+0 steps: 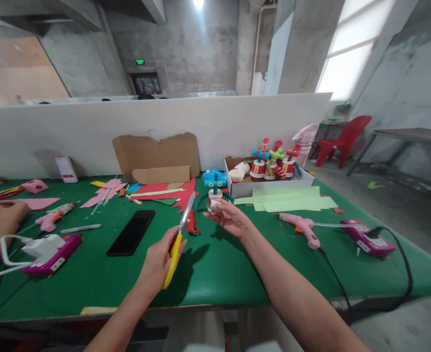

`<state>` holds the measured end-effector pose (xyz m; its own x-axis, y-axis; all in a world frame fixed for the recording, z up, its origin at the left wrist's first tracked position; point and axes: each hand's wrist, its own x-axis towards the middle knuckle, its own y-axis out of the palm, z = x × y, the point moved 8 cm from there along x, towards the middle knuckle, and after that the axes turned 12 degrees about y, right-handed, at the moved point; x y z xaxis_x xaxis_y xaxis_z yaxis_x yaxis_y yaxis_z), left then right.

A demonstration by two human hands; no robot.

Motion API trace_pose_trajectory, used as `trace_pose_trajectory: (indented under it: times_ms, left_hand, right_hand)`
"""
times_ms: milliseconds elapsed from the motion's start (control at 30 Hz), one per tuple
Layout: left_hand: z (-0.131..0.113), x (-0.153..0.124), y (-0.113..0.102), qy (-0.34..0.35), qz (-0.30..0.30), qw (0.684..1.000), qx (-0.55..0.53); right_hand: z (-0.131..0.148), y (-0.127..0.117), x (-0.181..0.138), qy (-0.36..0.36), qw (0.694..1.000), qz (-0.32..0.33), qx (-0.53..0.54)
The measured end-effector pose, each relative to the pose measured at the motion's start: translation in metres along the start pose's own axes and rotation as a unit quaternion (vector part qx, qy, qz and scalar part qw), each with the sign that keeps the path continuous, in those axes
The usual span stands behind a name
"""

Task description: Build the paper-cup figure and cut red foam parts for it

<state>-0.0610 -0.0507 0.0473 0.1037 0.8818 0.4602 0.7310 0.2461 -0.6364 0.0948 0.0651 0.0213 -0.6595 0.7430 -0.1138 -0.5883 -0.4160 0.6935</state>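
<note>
My left hand (160,259) is closed around the yellow handles of a pair of scissors (174,256), whose blades point up and away. My right hand (232,217) pinches a small white piece (214,205) between thumb and fingers; its exact kind is unclear. Right behind those fingertips is a paper-cup figure (215,185) with a blue head and dark green coiled arms. Whether the fingers also touch the figure is hidden. A small red item (191,222) lies on the green table (215,274) beside the scissor blades.
A white box (270,186) of finished-looking cup figures stands behind light green paper (292,199). Rightward are a pink glue gun (301,227) and a purple power strip (369,239). A black phone (131,232) and red paper (160,190) lie leftward. Another person's hand (10,215) rests far left.
</note>
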Motion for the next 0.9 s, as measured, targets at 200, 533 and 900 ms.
trace_pose_trajectory:
  times_ms: [200, 533, 900]
  left_hand:
    - [-0.004, 0.000, 0.007, 0.046, 0.019, 0.998, 0.043]
    - [-0.001, -0.003, 0.015, 0.038, 0.049, 0.997, 0.038]
    - [0.003, -0.005, 0.012, 0.020, 0.074, 0.996, 0.052]
  right_hand:
    - [0.004, -0.005, 0.004, -0.041, 0.997, -0.041, -0.044]
    - [0.010, -0.006, 0.003, -0.073, 0.993, -0.068, -0.069]
    - [0.014, -0.003, 0.003, -0.138, 0.959, -0.104, -0.226]
